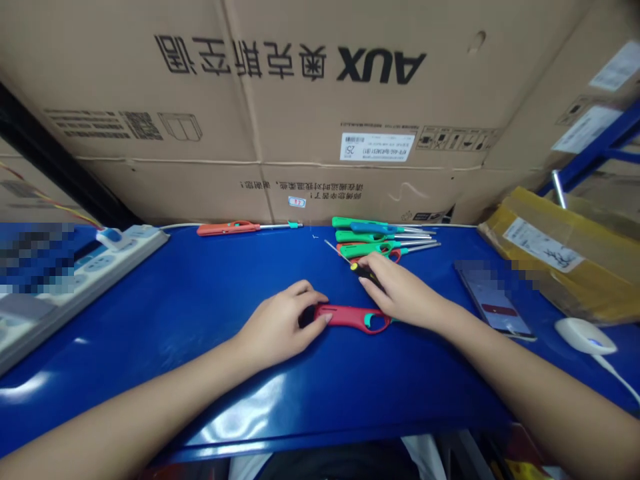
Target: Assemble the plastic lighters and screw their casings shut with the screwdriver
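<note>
Red lighter (350,317) flat on the blue table (200,373), in front of the person, between the two hands; its handle lies roughly crosswise, looped trigger end with green trigger toward the right. Left hand (283,323) comes in from the lower left, forearm low and slanting inward, back of the hand up, fingers curled; thumb and forefinger pinch the blunt end of the lighter. Right hand (395,287) reaches in from the lower right, forearm angled forward and inward, wrist close by the trigger end; fingers and thumb close round the dark handle of a screwdriver (367,274), yellow at its shaft end, thin shaft raised obliquely and pointing away to the left, clear of the red lighter. Just beyond the right hand, a pile of lighters (363,236): green, blue and orange-red parts, metal nozzles mostly to the right. Farther left, a single orange lighter (225,229) along the table's far side, nozzle to the right. Left edge: white power strip (110,260) with a plug in it. Right side: phone (495,303) lying slantwise, a white rounded device (585,335) with a cable nearer the edge, and a yellow-wrapped package (565,253) behind. Beyond everything, a large cardboard box (280,133), printing upside down, white label on its face.
</note>
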`<state>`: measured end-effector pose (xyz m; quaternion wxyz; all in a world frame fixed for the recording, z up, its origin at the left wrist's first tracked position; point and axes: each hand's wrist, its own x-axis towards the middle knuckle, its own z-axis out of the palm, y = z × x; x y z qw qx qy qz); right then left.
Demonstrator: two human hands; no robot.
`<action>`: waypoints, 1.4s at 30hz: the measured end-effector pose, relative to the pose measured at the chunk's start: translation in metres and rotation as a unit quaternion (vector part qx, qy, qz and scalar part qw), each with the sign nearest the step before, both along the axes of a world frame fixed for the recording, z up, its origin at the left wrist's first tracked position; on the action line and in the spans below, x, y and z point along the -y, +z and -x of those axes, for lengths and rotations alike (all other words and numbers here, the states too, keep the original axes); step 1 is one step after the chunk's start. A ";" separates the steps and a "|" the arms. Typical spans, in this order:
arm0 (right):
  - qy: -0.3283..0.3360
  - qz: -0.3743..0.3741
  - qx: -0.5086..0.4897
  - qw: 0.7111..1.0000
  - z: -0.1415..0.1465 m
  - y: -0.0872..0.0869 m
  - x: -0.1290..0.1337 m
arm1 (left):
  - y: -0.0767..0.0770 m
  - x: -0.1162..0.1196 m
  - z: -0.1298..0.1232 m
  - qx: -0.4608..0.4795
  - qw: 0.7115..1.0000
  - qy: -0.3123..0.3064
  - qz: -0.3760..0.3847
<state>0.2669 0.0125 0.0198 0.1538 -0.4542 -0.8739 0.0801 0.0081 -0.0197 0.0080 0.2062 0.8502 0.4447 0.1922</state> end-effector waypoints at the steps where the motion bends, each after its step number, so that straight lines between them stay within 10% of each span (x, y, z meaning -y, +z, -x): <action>1: -0.028 0.014 0.011 0.999 0.005 -0.001 0.000 | 0.001 0.001 0.000 -0.006 1.000 -0.002 -0.004; 19: -0.123 -0.011 0.080 0.989 0.066 -0.003 -0.042 | -0.005 -0.002 0.001 -0.061 0.996 -0.055 -0.021; 33: -0.125 -0.036 -0.140 0.982 0.028 0.012 -0.010 | -0.017 0.000 -0.005 0.012 0.995 -0.088 -0.037; 36: -0.148 0.028 -0.307 0.940 0.009 0.016 -0.003 | -0.017 0.000 -0.006 0.016 0.995 -0.092 -0.034; 42: -0.153 0.202 -0.600 0.759 -0.007 0.014 -0.011 | -0.012 0.000 -0.005 0.063 0.994 -0.087 0.006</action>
